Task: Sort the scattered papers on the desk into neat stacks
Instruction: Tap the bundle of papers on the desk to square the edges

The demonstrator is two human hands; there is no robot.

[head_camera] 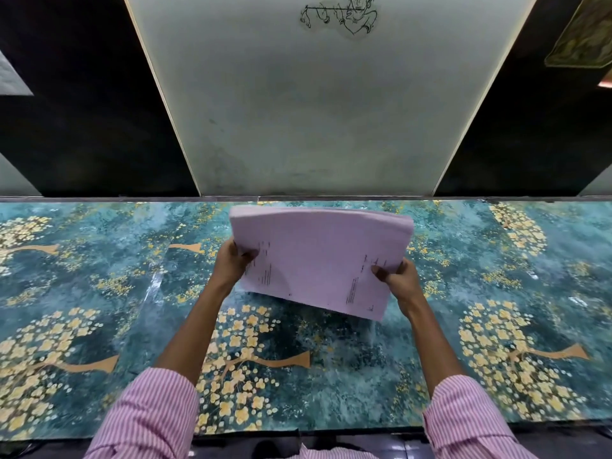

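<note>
Left hand (231,261) grips the left edge of a thick stack of pale purple papers (318,260), thumb on the top sheet, fingers curled beneath. Stack held tilted above the middle of the surface (99,293), far edge higher, printed text visible near both side edges. Right hand (397,281) pinches the right edge, thumb on top. Surface covered in teal cloth with yellow flowering trees. Pink striped sleeves (149,415) at the bottom.

One paper stack (318,260) above the desk (99,293); two hands on it, left hand (231,263) and right hand (399,281); two sleeves (149,415) at the desk's near edge; one drawing (339,14) beyond its far edge
</note>
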